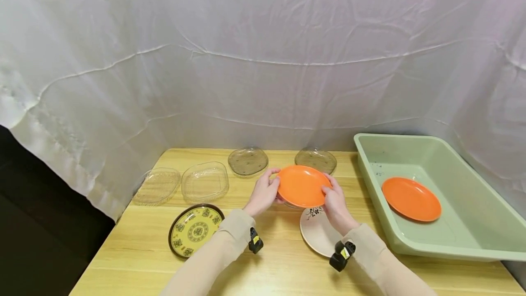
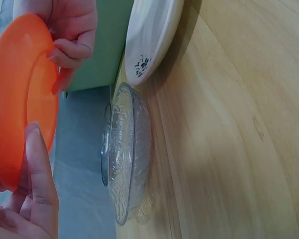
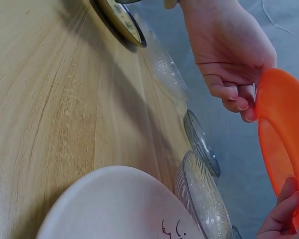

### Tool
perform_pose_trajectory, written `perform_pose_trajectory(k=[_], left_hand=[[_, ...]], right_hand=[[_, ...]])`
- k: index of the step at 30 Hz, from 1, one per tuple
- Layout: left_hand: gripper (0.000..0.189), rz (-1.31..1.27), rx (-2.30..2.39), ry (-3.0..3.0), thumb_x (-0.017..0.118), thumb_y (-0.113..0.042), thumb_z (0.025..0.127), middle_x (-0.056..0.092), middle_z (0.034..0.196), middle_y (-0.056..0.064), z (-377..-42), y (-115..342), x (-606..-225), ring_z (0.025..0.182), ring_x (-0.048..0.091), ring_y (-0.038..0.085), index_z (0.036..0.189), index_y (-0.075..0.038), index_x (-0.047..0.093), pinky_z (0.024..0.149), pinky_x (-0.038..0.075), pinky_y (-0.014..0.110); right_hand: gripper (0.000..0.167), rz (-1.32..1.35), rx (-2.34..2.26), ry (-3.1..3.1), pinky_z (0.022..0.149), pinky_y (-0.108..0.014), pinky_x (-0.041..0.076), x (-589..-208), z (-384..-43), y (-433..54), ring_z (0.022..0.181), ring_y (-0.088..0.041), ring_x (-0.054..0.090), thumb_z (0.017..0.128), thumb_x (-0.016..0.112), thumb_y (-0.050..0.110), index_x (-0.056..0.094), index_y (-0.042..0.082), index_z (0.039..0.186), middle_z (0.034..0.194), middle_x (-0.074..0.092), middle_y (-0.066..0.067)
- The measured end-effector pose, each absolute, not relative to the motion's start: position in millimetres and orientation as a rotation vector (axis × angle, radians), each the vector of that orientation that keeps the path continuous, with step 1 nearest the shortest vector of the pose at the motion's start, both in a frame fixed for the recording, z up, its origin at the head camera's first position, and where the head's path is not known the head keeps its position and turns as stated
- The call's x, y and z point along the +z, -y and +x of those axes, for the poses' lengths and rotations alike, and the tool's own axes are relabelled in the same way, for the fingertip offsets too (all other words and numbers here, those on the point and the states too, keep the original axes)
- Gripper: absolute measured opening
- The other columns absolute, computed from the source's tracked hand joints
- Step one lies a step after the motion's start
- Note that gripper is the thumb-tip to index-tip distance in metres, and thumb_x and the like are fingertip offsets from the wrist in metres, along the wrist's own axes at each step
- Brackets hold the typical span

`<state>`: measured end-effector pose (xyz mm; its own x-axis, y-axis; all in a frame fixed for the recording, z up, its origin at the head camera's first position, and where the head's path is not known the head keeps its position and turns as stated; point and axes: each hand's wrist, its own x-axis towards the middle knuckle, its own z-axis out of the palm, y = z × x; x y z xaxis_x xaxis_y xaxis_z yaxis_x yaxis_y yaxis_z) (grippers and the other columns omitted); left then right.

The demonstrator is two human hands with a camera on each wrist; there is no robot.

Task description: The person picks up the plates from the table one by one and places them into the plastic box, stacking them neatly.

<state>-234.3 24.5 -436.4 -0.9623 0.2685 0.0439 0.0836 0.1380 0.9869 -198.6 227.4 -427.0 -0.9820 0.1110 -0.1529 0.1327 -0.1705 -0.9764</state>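
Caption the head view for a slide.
Both hands, left hand and right hand, hold an orange plate above the wooden table.

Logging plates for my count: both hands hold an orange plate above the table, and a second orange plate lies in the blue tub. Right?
Not quite: the tub is pale green, not blue, as the head view shows. The rest holds: the left hand and right hand hold an orange plate, and a second orange plate lies in the tub.

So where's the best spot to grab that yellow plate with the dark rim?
Take the yellow plate by its dark raised rim, probably at the near edge. It lies flat on the table, so a grip has to slip fingertips under the lip, thumb on top. That side faces bare wood, while the clear dishes sit beyond it. Both hands are busy: left hand and right hand hold the orange plate.
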Motion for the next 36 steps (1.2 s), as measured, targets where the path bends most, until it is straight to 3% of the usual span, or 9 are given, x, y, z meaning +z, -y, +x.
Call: perform_pose_trajectory(k=[9,17,19,23,26,36], left_hand=[[0.038,0.336,1.932,-2.297,0.037,-0.020,0.108,0.072,0.083,0.014,-236.1,-23.6,-434.8,0.054,0.064,0.011,0.142,-0.007,0.049,0.067,0.064,0.051],[0.032,0.370,1.913,-2.363,0.037,-0.015,0.108,0.070,0.089,0.014,-240.3,-24.1,-432.0,0.073,0.072,0.027,0.131,-0.005,0.057,0.075,0.063,0.053],[0.032,0.397,1.883,-2.402,0.037,-0.014,0.107,0.069,0.090,0.014,-240.7,-24.8,-430.4,0.078,0.072,0.032,0.131,-0.004,0.057,0.075,0.064,0.051],[0.032,0.487,1.780,-2.522,0.038,-0.012,0.107,0.070,0.094,0.017,-240.3,-27.9,-427.1,0.087,0.073,0.036,0.128,-0.003,0.059,0.070,0.063,0.034],[0.030,0.569,1.680,-2.624,0.040,-0.011,0.106,0.072,0.097,0.019,-239.9,-32.3,-425.3,0.087,0.072,0.032,0.125,-0.002,0.061,0.067,0.058,0.024],[0.023,0.790,1.424,-2.807,0.047,-0.011,0.102,0.074,0.097,0.007,-240.0,-61.8,-422.1,0.081,0.066,0.014,0.115,-0.007,0.066,0.071,0.054,0.021]], right_hand=[[0.054,0.287,-2.371,-2.010,0.074,-0.014,0.059,-422.1,-194.7,-230.0,0.083,0.003,0.063,0.106,0.020,0.003,0.015,0.004,0.160,0.159,0.026,-0.027],[0.056,0.311,-2.374,-2.035,0.075,-0.014,0.059,-412.9,-191.7,-236.3,0.083,0.006,0.063,0.106,0.019,0.004,0.013,0.008,0.162,0.161,0.025,-0.025],[0.057,0.319,-2.376,-2.029,0.076,-0.014,0.059,-409.9,-190.9,-238.1,0.084,0.007,0.062,0.106,0.019,0.005,0.011,0.009,0.162,0.162,0.024,-0.024],[0.056,0.346,-2.383,-2.017,0.076,-0.013,0.058,-401.9,-188.1,-241.2,0.083,0.007,0.062,0.106,0.018,0.005,0.012,0.008,0.162,0.160,0.026,-0.022],[0.056,0.367,-2.382,-2.010,0.075,-0.014,0.059,-394.9,-186.2,-244.7,0.082,0.006,0.062,0.106,0.019,0.006,0.013,0.009,0.162,0.157,0.029,-0.020],[0.056,0.343,-2.354,-2.029,0.084,-0.014,0.059,-369.3,-180.7,-271.6,0.091,0.007,0.062,0.108,0.020,0.010,0.008,0.014,0.163,0.139,0.040,-0.002]])
